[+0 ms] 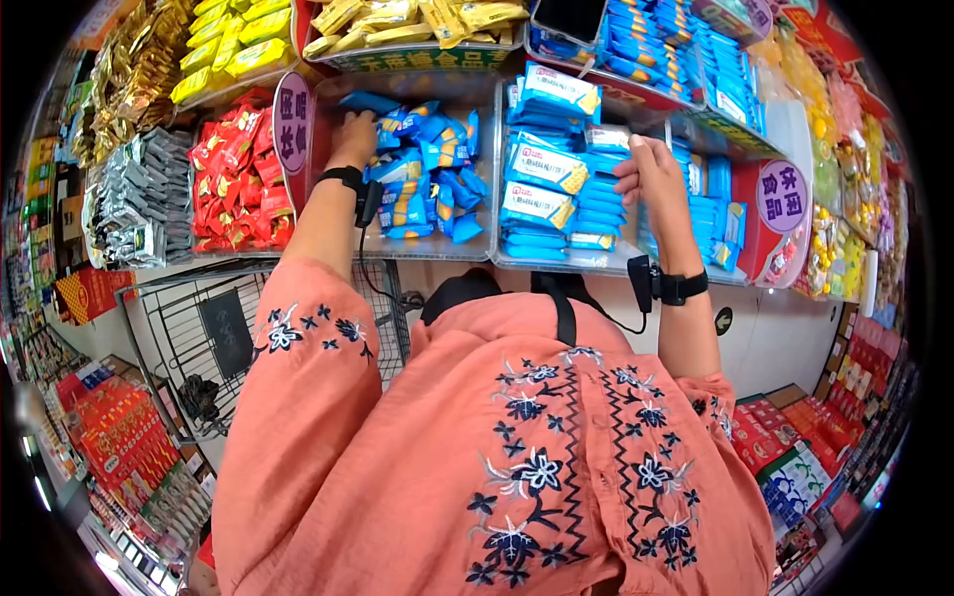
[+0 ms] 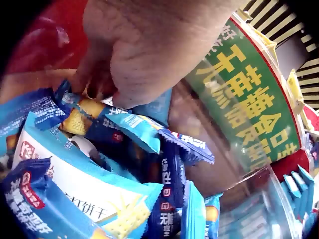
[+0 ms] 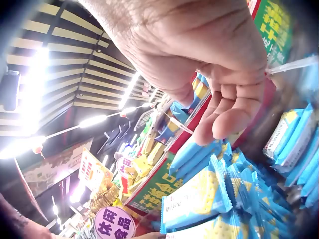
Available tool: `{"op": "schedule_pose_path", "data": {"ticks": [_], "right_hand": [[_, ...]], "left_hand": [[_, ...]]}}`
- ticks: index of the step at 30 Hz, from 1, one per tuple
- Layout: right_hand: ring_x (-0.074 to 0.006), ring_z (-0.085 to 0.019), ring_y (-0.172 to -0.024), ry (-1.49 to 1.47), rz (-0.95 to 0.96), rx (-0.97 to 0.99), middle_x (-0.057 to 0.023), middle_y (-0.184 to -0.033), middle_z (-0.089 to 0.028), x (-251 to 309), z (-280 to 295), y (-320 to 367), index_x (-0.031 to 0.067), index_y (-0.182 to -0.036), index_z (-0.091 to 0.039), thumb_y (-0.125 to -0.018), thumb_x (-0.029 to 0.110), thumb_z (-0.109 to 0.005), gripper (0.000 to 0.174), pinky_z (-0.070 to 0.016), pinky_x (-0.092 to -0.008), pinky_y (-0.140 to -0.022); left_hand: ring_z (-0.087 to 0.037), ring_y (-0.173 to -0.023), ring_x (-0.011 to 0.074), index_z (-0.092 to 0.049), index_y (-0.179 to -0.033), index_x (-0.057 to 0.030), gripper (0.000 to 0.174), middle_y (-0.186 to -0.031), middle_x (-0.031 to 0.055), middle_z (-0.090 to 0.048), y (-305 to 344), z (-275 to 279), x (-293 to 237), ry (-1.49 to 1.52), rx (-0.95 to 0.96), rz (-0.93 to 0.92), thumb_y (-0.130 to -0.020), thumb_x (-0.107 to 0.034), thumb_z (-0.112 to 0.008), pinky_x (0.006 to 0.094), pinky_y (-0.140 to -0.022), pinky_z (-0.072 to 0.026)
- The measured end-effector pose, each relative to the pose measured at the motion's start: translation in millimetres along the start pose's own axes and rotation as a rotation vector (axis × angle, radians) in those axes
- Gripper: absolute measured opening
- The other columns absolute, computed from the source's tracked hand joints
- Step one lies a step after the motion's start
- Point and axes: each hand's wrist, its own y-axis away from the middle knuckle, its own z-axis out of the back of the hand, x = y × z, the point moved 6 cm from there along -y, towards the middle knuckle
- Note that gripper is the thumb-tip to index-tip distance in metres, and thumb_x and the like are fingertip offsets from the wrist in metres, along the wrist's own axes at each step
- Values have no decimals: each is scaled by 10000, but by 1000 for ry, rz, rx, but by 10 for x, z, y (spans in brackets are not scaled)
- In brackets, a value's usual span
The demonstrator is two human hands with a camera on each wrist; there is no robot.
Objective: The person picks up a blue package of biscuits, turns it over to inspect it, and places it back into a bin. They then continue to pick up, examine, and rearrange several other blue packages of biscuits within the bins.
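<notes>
My left hand [image 1: 355,137] reaches into the left bin of small blue snack packets [image 1: 437,139]. In the left wrist view its curled fingertips pinch the upper end of a blue packet with an orange picture [image 2: 79,119]; part of the grip is hidden behind the hand. Around it lie other packets, among them a white-and-blue cracker packet [image 2: 79,184]. My right hand [image 1: 651,179] hovers over the neighbouring bin, beside stacked blue-and-white cracker packets [image 1: 542,164]. Its fingers are loosely bent with nothing between them, above the packets [image 3: 199,196] in the right wrist view.
Clear plastic walls [image 1: 495,179] divide the bins. Red packets [image 1: 238,174] fill a bin to the left, yellow ones [image 1: 238,40] behind. A phone-like black device [image 1: 569,18] stands at the back. A wire cart [image 1: 268,318] is below on the left; purple signs [image 1: 782,197] stick up between bins.
</notes>
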Motion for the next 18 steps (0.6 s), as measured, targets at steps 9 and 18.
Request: {"op": "schedule_pose_path", "data": {"ticks": [9, 18], "right_hand": [[-150, -626, -623, -2, -27, -12, -140, -853, -660, -125, 108, 130, -29, -1217, -517, -974, 406, -568, 501, -483, -249, -495], [-149, -628, -640, -24, 2, 33, -138, -855, -663, -47, 7, 177, -17, -1179, -526, -979, 399, -565, 463, -490, -256, -509]], "left_hand": [[-479, -1303, 401, -572, -1299, -92, 413, -1451, 204, -459, -64, -51, -2, -108, 143, 32, -950, -288, -473, 463, -1062, -409], [-543, -1233, 397, -578, -1300, -76, 475, -1361, 240, -535, -22, 13, -26, -173, 218, -16, -892, -319, -561, 461, -1032, -441]]}}
